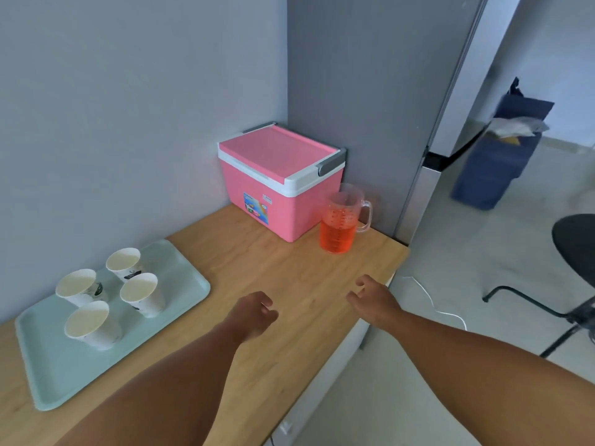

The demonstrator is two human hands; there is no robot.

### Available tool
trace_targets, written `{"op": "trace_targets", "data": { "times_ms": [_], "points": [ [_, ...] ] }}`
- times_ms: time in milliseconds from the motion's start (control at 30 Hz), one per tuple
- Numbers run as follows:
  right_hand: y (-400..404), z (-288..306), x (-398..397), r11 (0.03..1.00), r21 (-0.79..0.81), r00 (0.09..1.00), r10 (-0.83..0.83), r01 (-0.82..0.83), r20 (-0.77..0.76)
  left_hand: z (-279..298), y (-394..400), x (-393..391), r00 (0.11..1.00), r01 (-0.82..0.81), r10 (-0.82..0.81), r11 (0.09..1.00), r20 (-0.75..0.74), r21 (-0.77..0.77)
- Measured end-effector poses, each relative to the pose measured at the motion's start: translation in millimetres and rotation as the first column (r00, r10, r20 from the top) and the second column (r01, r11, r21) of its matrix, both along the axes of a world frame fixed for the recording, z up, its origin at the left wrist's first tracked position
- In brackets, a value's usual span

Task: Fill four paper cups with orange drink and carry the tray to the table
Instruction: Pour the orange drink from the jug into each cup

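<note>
Both hands loose and holding nothing, left hand (254, 313) and right hand (370, 297) over the wooden counter (289, 284).
Four empty paper cups (111, 292) upright on pale green tray (128, 342) at left; jug of orange drink (341, 226) just beside pink cooler (280, 181), far end.

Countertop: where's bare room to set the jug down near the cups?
Bare wood runs between the mint tray and the pink cooler, and on toward the front edge under both open hands, left and right. The tray's near end is bare too. Crowded: the four paper cups, and the jug beside the cooler.
</note>
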State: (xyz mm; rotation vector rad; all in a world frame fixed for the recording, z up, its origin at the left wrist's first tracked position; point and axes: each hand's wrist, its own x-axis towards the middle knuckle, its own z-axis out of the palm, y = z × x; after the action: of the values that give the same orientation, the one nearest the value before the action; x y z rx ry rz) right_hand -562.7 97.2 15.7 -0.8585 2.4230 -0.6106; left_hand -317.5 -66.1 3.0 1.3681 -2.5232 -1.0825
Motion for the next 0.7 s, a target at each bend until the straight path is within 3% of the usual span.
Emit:
{"op": "trace_targets", "data": {
  "times_ms": [333,700],
  "points": [
    [-10,-7,-85,0.994,-0.047,0.994,-0.092,0.095,0.056,1,-6,-103,1.0,-0.019,0.019,1.0,-0.003,0.01],
    [-60,-1,-167,0.972,-0.209,0.991,-0.082,0.103,0.11,6,-35,-193,0.986,-0.161,0.162,0.987,-0.037,0.015]
  ]
}}
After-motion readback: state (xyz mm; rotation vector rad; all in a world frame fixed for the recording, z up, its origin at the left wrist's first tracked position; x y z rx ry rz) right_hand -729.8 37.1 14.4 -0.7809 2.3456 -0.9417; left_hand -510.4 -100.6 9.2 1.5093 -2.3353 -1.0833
